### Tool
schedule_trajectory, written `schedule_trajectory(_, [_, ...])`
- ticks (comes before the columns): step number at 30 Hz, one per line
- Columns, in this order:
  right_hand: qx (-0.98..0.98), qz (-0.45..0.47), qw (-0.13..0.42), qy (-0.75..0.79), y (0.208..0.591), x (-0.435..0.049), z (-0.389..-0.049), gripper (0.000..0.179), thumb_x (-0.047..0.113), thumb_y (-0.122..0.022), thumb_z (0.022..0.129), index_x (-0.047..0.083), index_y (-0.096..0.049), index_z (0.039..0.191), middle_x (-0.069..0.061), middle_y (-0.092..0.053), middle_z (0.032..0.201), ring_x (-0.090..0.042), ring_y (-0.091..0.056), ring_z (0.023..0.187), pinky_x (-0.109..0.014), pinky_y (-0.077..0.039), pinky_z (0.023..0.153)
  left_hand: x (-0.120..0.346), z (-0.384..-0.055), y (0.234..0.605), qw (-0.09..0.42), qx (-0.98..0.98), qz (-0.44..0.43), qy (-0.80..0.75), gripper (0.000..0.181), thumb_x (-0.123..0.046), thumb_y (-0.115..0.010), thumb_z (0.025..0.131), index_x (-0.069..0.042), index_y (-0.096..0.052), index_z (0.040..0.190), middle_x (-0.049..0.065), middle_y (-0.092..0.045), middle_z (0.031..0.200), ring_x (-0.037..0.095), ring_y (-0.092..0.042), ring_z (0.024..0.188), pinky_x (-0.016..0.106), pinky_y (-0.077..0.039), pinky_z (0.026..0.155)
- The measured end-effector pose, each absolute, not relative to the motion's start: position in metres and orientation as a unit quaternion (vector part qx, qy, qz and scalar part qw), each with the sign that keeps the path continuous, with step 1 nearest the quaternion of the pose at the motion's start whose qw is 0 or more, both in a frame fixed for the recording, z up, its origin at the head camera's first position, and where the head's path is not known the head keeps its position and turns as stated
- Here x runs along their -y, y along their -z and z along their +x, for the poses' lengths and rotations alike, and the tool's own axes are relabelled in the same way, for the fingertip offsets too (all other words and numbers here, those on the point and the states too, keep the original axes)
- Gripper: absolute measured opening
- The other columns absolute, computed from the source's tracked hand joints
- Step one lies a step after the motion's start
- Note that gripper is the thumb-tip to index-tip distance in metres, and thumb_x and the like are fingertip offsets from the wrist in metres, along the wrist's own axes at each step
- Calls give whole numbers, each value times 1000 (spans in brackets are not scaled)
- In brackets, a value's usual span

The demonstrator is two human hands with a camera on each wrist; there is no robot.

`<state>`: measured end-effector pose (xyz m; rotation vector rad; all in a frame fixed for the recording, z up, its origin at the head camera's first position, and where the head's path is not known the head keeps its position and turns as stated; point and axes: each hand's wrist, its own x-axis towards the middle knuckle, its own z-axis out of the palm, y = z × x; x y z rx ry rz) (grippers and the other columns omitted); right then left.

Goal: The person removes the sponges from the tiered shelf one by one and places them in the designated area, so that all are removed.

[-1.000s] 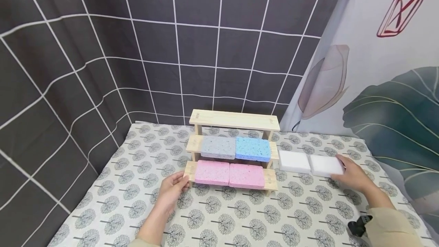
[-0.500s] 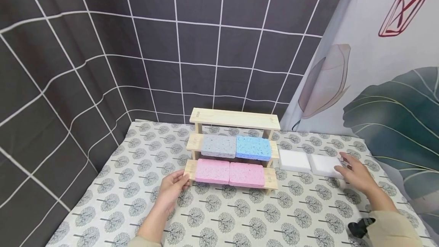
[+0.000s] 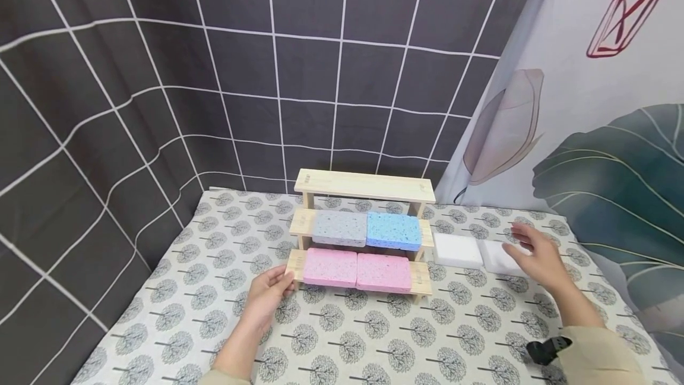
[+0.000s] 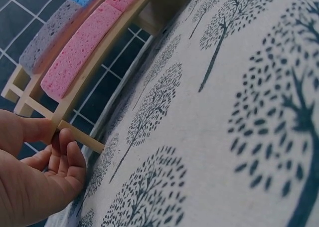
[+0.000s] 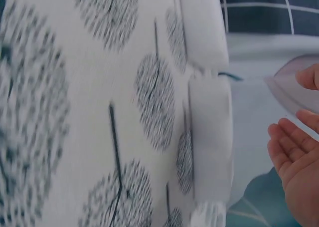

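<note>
A three-step wooden rack (image 3: 365, 185) stands near the back of the table. My left hand (image 3: 266, 297) pinches the left end of its lowest step between thumb and fingers, as the left wrist view also shows. Two pink sponges (image 3: 330, 267) lie side by side on that step. On the middle step a grey sponge (image 3: 339, 228) sits beside a blue sponge (image 3: 393, 230); the top step is bare. Right of the rack, two white foam blocks (image 3: 457, 251) lie flat in a row. My right hand (image 3: 541, 257) hovers over the right-hand white block (image 3: 496, 256), fingers apart and holding nothing.
A cloth with tree prints (image 3: 352, 346) covers the table. Behind it hangs a dark curtain with white grid lines (image 3: 307, 70). A pale curtain with leaf prints (image 3: 577, 94) borders the right side.
My right hand has come off the right-hand white block, lifting and shifting slightly left above it with its fingers spread. The left hand and the rack have stayed in place.
</note>
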<state>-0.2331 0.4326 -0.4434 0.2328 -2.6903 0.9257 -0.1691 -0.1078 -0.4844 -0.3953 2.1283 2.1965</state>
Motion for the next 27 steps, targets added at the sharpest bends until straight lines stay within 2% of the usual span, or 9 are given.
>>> schedule_trajectory(2, [930,86,142,-326,441,-425,-235,55,14,-65,99,-12,-43,141,-37,-52,132,-53,-51,117,6,-27,86,107,-168,484,26,-692,-133,-709,42,-4,-59,100,17,-49,135,14,-65,103,16,-63,85,22,-57,74])
schedule_trajectory(7, [926,98,146,-333,438,-411,-239,51,14,-66,98,-11,-47,139,-34,-54,131,-48,-52,115,5,-29,88,103,-165,481,18,-684,-150,-714,41,-3,-59,100,16,-50,134,13,-66,102,15,-62,84,22,-57,73])
schedule_trajectory(13, [923,109,159,-333,436,-401,-241,49,14,-68,97,-9,-51,136,-31,-57,129,-23,-54,112,5,-29,89,101,-165,481,19,-672,-162,-722,39,-11,-57,103,13,-52,133,10,-65,98,14,-60,84,21,-55,73])
schedule_trajectory(16, [920,117,159,-338,435,-396,-241,49,12,-68,96,-10,-51,136,-32,-57,130,-26,-55,113,5,-29,90,101,-167,483,20,-675,-166,-719,41,-15,-58,104,13,-53,133,9,-66,96,13,-60,82,20,-55,72])
schedule_trajectory(18, [918,124,161,-340,434,-392,-242,49,11,-69,95,-11,-51,136,-32,-57,130,-18,-55,114,5,-29,90,101,-168,484,19,-676,-167,-717,43,-15,-60,103,14,-53,134,10,-66,97,13,-61,81,21,-55,72])
schedule_trajectory(20, [914,133,164,-347,434,-389,-243,49,9,-69,94,-12,-51,135,-33,-57,129,-4,-53,113,5,-29,91,101,-169,485,17,-679,-167,-715,44,-15,-62,102,14,-52,134,10,-67,99,13,-61,81,21,-56,72])
schedule_trajectory(23, [909,143,167,-354,433,-385,-244,50,8,-70,94,-12,-51,135,-34,-58,128,17,-42,108,5,-30,91,100,-171,487,16,-676,-168,-718,43,-15,-62,101,13,-54,133,10,-67,99,13,-61,82,22,-56,72])
schedule_trajectory(27, [906,150,166,-359,430,-378,-243,49,10,-69,95,-11,-51,136,-32,-59,127,17,-43,107,4,-31,92,100,-171,487,14,-671,-165,-723,43,-15,-62,101,13,-54,133,9,-66,97,13,-61,81,20,-55,71])
